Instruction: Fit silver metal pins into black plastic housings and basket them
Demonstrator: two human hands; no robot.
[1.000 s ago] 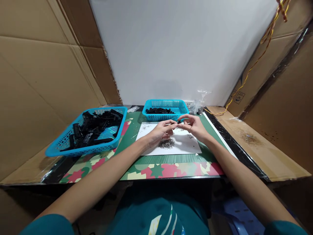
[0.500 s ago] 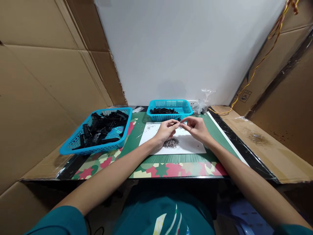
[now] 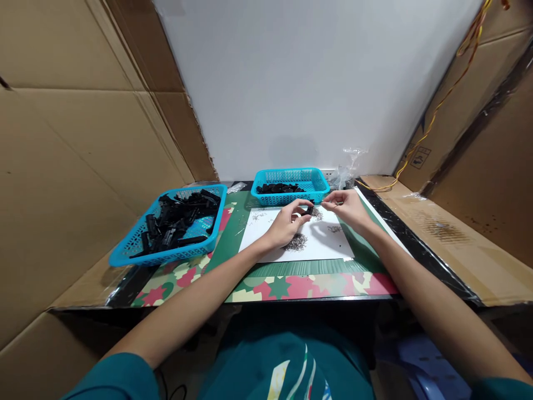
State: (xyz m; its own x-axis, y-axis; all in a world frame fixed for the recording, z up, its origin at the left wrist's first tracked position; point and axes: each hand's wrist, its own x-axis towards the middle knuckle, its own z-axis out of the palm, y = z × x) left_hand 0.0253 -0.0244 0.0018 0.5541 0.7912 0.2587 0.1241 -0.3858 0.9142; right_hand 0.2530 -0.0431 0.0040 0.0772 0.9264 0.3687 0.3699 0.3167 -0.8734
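Observation:
Between its thumb and fingers, my left hand [image 3: 288, 223] pinches a small black plastic part [image 3: 309, 210] above a white sheet [image 3: 320, 247]. To the right of that part, a little apart from it, my right hand [image 3: 343, 206] has its thumb and fingertips pressed together; whatever they hold is too small to make out. A pile of tiny metal pieces [image 3: 296, 243] lies on the sheet below my left hand. Smaller heaps of similar metal bits [image 3: 334, 228] lie farther right and between the hands.
A blue basket [image 3: 204, 244] of black plastic parts stands at the left. Another blue basket [image 3: 291, 198] with smaller black pieces is at the back. Clear plastic bags [image 3: 342, 176] lie beside it. Cardboard walls [image 3: 491, 166] flank the table, and a yellow wire [image 3: 435, 119] hangs at the right.
My hands have drawn apart. The right one has moved right and slightly up, away from the black part, which now shows plainly in my left hand.

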